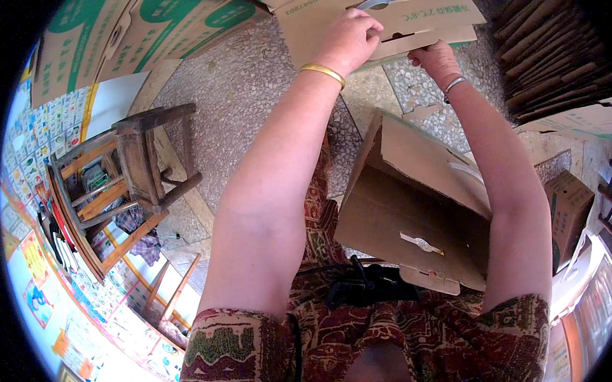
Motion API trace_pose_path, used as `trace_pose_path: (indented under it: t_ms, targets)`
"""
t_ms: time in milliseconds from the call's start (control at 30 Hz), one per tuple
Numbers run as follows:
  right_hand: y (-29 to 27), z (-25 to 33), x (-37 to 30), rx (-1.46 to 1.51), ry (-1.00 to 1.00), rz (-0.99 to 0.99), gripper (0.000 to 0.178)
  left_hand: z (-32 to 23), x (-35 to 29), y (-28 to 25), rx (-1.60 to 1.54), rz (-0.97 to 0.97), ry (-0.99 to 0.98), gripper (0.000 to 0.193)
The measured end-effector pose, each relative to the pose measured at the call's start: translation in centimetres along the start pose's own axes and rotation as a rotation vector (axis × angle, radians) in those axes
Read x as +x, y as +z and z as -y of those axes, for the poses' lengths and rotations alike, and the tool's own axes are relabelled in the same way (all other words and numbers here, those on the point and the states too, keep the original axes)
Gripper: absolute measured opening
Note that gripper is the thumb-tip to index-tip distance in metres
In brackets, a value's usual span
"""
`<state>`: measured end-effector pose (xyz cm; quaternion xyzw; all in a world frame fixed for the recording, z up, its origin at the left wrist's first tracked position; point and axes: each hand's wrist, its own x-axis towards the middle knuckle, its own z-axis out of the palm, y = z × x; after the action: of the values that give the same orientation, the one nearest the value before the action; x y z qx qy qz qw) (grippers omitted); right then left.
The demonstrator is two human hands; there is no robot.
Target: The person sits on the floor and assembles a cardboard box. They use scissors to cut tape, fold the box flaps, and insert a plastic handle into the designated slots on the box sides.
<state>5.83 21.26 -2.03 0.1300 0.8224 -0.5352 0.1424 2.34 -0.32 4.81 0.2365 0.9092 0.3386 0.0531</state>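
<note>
Ahead of me, at the top of the view, stands a tan cardboard box [313, 33] with green print, a slot and a pale plastic handle [380, 1]. My left hand [351, 42], with a gold bangle at its wrist, is closed at the box's top flaps, just below the handle; its fingertips are partly hidden. With a silver bracelet on its wrist, my right hand [438, 61] pinches the near edge of a flap at the box's right side. An open cardboard box [382, 218] lies tilted by my legs under my right forearm, its dark inside showing.
Several printed cardboard boxes [156, 37] stand at the upper left. A stack of flattened cardboard [552, 50] rises at the far right, with a brown box [568, 210] below it. Wooden stools [137, 161] stand at the left on the speckled floor [227, 106].
</note>
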Motion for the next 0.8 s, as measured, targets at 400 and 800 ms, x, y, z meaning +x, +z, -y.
trace_pose_path:
  t_ms: [400,800]
  targets:
    - [0.7,-0.6,-0.1,0.021,0.029,-0.099,0.018,0.0,-0.3,1.5,0.088,0.049,-0.04,0.025]
    - [1.2,0.3,-1.7,0.284,0.092,-0.081,0.018,-0.5,-0.2,1.9,0.14,0.095,-0.004,0.024]
